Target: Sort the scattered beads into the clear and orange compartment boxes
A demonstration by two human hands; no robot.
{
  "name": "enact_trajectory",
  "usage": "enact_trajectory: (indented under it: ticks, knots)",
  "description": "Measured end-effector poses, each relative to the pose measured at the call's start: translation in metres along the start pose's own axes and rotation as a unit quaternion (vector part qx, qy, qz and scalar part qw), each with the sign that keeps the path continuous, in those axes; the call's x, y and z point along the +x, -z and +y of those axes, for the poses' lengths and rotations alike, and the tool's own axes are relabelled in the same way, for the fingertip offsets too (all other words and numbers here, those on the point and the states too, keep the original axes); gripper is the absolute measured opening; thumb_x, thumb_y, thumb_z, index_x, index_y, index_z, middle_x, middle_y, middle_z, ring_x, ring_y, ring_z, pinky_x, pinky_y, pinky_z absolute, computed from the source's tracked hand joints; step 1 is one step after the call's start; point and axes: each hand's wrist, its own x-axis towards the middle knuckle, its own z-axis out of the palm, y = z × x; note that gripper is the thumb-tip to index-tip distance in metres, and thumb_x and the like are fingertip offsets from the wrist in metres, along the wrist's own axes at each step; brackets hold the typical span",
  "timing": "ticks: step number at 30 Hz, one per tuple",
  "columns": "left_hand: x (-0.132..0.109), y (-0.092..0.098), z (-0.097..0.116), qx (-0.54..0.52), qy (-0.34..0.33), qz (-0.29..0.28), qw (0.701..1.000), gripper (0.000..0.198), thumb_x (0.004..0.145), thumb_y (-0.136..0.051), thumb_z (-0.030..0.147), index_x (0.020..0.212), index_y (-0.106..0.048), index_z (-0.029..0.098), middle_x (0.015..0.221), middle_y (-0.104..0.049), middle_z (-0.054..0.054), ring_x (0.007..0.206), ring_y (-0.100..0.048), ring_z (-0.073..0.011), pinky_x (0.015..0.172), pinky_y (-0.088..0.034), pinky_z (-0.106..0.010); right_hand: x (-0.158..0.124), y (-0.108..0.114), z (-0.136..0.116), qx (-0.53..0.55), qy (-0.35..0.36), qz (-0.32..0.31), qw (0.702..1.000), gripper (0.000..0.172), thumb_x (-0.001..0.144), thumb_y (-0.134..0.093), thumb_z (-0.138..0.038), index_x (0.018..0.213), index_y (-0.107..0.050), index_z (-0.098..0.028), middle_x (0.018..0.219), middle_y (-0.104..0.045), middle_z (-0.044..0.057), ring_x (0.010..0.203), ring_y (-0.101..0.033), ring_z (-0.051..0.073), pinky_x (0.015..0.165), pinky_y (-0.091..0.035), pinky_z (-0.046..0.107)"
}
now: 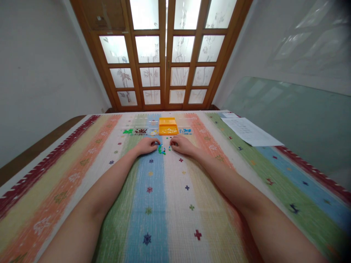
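Observation:
A curved cluster of small green and blue plastic pieces (pixel 161 149) lies on the striped tablecloth between my two hands. My left hand (pixel 147 145) rests on the cloth with its fingers curled, and thumb and index fingertip meet the cluster's upper left end. On the other side, my right hand (pixel 180 144) is curled in a pinch; anything between its fingertips is too small to make out. A loose blue and green piece (pixel 169 148) lies just below the right fingertips. Beyond the hands stands an open orange case (pixel 168 122) with pale small pieces in its near half.
Clear trays flank the case, holding green pieces (pixel 128 131), dark brown pieces (pixel 140 131), yellow pieces (pixel 154 132) and blue pieces (pixel 185 130). Printed paper sheets (pixel 251 132) lie at the right. A glass-paned wooden door (pixel 166 54) stands behind the table.

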Motion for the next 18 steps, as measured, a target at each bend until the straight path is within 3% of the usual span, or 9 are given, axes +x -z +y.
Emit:
enact_trajectory:
  ticks: [5, 13, 18]
  knots:
    - [0.000, -0.001, -0.002, 0.004, 0.006, -0.002, 1.000, 0.035, 0.087, -0.059, 0.029, 0.114, -0.079, 0.020, 0.069, -0.062, 0.001, 0.065, -0.053, -0.0158, 0.066, -0.039, -0.027, 0.000, -0.002, -0.001, 0.016, 0.028, -0.020, 0.999, 0.016, 0.091, -0.067, -0.016, 0.103, -0.076, -0.023, 0.101, -0.070, 0.005, 0.099, -0.061, 0.022, 0.091, -0.044, 0.033]
    - [0.001, 0.000, 0.000, 0.001, 0.004, -0.003, 1.000, 0.034, 0.088, -0.058, 0.030, 0.113, -0.079, 0.020, 0.068, -0.060, 0.001, 0.064, -0.052, -0.0158, 0.066, -0.037, -0.027, 0.002, -0.010, 0.004, 0.021, 0.041, 0.004, 0.999, 0.012, 0.096, -0.064, -0.019, 0.096, -0.075, -0.020, 0.099, -0.070, 0.006, 0.098, -0.061, 0.021, 0.090, -0.044, 0.032]
    - [0.000, 0.000, 0.000, -0.001, 0.006, -0.002, 1.000, 0.033, 0.089, -0.059, 0.031, 0.113, -0.079, 0.020, 0.068, -0.061, 0.001, 0.065, -0.053, -0.0161, 0.067, -0.038, -0.027, 0.002, -0.011, 0.007, 0.053, -0.010, 0.046, 0.997, 0.009, 0.094, -0.064, -0.019, 0.094, -0.073, -0.020, 0.095, -0.072, 0.005, 0.091, -0.062, 0.020, 0.085, -0.045, 0.030]
